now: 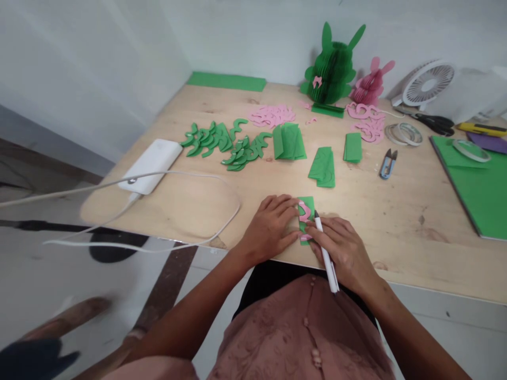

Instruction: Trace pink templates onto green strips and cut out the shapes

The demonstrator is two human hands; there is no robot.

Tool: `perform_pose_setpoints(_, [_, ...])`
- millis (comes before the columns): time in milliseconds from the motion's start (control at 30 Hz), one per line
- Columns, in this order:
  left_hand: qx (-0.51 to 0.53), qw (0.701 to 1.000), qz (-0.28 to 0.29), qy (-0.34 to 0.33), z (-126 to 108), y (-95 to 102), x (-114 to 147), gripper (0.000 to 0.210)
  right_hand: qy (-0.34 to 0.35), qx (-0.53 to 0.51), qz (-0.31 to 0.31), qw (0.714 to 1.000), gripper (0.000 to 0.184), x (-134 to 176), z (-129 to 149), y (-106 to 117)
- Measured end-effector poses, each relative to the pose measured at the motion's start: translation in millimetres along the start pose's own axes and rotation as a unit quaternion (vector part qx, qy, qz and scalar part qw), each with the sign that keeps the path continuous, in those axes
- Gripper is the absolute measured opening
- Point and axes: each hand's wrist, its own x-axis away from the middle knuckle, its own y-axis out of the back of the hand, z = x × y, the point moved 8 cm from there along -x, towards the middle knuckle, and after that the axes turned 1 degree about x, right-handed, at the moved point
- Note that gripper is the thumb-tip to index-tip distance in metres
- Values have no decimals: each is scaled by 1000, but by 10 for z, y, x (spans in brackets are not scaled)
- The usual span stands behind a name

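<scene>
Centrally, at the near edge of the bench (245, 221), a small green card (310, 201) lies flat between the two hands. A pink cut-out (304, 212) rests on it; a second pink patch shows at the card's lower end, though whether it belongs to the same piece cannot be told.

Left hand (274, 226): fingers extended, close together, palm down; fingertips touch the card's left side beside the pink shape, thumb reaching the card lower down. Grasps nothing.

Right hand (344, 250): fingers bent around a white pen (325, 249), exact grip partly hidden; fingertips on the card's lower right. Pen's dark tip sits just beside the card's upper right edge, barrel slanting back toward the wearer.

Beyond the card: green card stack (325, 166) with faint curved lines on top, a pile of pink pieces (271, 115), blue-handled snips (387, 166) to the right.

Markings: white power bank (156, 158), left, bears a small dark mark near its cable end, too small to read.
</scene>
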Motion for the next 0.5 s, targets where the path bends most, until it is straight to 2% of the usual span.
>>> perform_pose_setpoints(500, [0,1000,3,0,-3,5,-3,32,-1,-9,-1,1000,26,1,-4,5])
